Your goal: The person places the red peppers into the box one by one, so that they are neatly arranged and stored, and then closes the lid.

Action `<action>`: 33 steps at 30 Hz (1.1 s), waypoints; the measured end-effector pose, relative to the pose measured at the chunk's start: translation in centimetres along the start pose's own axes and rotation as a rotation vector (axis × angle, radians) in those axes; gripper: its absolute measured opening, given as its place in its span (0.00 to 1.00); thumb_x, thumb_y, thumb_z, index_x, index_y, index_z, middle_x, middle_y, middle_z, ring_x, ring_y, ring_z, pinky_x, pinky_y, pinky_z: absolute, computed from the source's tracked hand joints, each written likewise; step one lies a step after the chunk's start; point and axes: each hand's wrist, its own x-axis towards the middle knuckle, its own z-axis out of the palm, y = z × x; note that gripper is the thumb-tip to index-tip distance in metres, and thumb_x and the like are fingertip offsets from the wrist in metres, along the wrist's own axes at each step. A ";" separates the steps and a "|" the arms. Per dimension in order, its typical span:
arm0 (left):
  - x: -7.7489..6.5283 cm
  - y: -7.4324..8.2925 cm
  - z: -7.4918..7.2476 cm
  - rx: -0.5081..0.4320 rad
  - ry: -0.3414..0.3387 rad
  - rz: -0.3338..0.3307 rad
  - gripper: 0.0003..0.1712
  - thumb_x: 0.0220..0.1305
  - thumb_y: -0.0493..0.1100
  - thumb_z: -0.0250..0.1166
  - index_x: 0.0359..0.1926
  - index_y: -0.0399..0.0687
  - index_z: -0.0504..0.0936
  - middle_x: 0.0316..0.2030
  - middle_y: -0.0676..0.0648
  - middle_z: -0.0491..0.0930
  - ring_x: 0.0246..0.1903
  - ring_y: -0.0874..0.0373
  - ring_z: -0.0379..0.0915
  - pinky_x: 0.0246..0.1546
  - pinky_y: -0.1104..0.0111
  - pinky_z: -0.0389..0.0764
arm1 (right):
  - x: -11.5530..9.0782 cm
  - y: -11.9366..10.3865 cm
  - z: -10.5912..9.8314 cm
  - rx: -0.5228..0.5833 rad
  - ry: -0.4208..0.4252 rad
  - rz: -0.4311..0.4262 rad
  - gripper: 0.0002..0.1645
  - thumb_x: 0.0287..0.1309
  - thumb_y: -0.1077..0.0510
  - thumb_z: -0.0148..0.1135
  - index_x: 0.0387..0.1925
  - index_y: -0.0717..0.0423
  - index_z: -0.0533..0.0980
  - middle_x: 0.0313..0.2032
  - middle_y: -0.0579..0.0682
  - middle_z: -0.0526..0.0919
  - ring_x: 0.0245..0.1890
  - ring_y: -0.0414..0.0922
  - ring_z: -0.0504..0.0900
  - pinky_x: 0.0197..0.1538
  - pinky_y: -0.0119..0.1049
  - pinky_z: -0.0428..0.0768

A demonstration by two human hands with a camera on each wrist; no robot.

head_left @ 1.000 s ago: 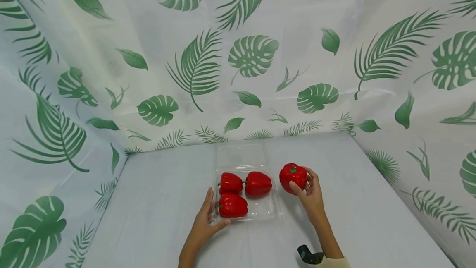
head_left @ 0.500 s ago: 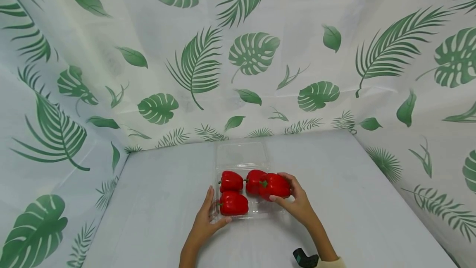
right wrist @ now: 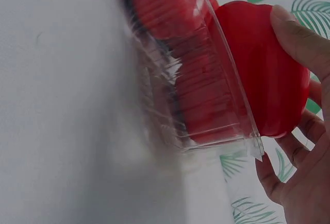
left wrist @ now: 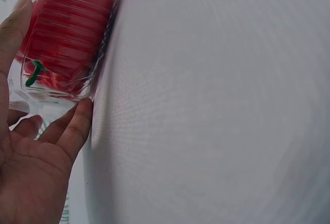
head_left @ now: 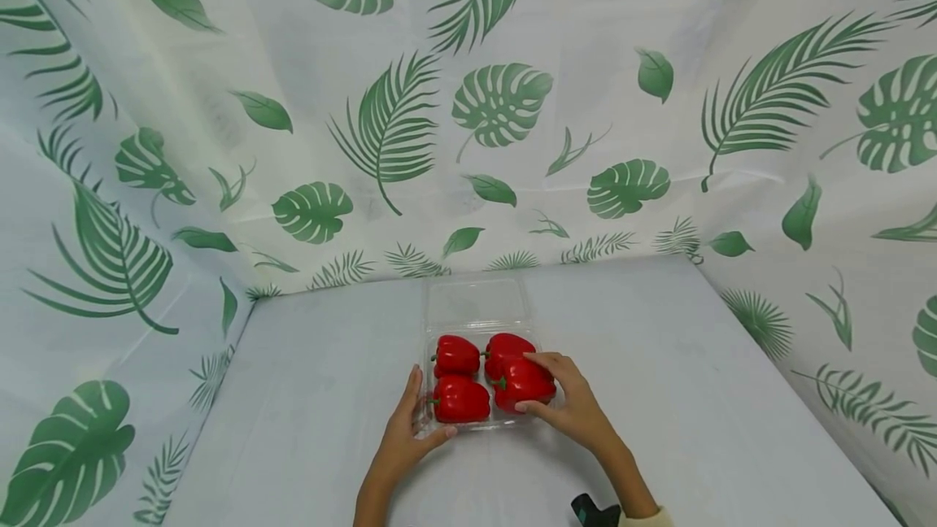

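Observation:
My right hand (head_left: 578,409) grips a red bell pepper (head_left: 527,389) between thumb and fingers at the front right of a clear plastic clamshell box (head_left: 494,424). In the right wrist view this bell pepper (right wrist: 268,69) rises above the box rim, tilted, over another pepper inside. Three more red bell peppers lie in the box: one at back left (head_left: 457,356), one at front left (head_left: 461,399), one at back right (head_left: 508,348), partly covered by the held one. My left hand (head_left: 401,436) touches the box's front left corner, fingers along the left side, thumb at the front.
The box's clear lid (head_left: 476,303) is folded back toward the rear wall. A white cloth covers the table (head_left: 322,397). Leaf-printed sheets (head_left: 410,145) hang behind and at both sides. A small black device (head_left: 594,512) sits by the right wrist.
My right hand has carried its bell pepper leftward from beside the box, then lower into the front right part. The left hand has stayed at its corner.

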 end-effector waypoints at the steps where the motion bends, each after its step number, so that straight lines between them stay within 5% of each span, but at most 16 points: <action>1: 0.0 0.0 0.0 -0.001 0.000 0.001 0.62 0.51 0.50 0.76 0.78 0.52 0.45 0.78 0.44 0.43 0.70 0.36 0.57 0.62 0.51 0.72 | 0.0 0.0 0.1 -0.015 0.002 -0.008 0.42 0.43 0.50 0.79 0.61 0.50 0.73 0.54 0.50 0.79 0.53 0.48 0.77 0.51 0.46 0.86; 10: 0.0 0.1 0.0 0.012 0.008 0.001 0.62 0.51 0.52 0.76 0.78 0.52 0.46 0.77 0.45 0.44 0.70 0.36 0.59 0.60 0.50 0.75 | -0.3 0.2 0.9 -0.152 -0.003 -0.037 0.41 0.41 0.45 0.79 0.60 0.42 0.74 0.54 0.48 0.79 0.55 0.46 0.75 0.50 0.50 0.84; 33: 0.0 0.0 -0.1 0.003 0.000 -0.006 0.64 0.50 0.53 0.76 0.78 0.54 0.44 0.78 0.46 0.42 0.71 0.37 0.56 0.63 0.51 0.71 | -0.3 -0.3 1.3 -0.246 -0.020 -0.089 0.41 0.38 0.43 0.80 0.58 0.44 0.76 0.51 0.49 0.79 0.52 0.47 0.76 0.47 0.49 0.82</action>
